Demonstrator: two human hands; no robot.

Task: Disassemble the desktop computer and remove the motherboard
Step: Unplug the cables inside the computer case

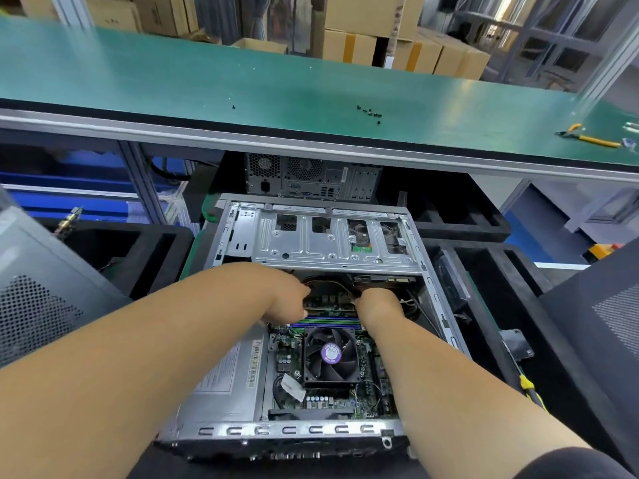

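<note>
1. Where the open grey metal desktop computer case [311,323] lies on its side below the counter's near edge, both bare forearms reach down into it.
2. The green motherboard [325,402] sits inside the case, with its black square cooling fan [330,356] showing a purple round label at the hub.
3. The left hand [283,299] rests over the far end of the motherboard, just beyond the blue and green memory slots [328,321]; its fingers curl down into the case, but whether this grip is grasping anything I cannot tell.
4. The right hand [378,302] is beside it, fingers tucked down near a bundle of wires [328,283]; its grip is likewise hidden, so I cannot tell its state.
5. The silver perforated drive cage [332,236] spans the far part of the case, just past both hands.
6. A second grey computer tower [311,178] stands under the long green-topped counter [242,81].
7. On that counter lie small black screws [371,114] and, well apart at the right, yellow-handled pliers [587,136].
</note>
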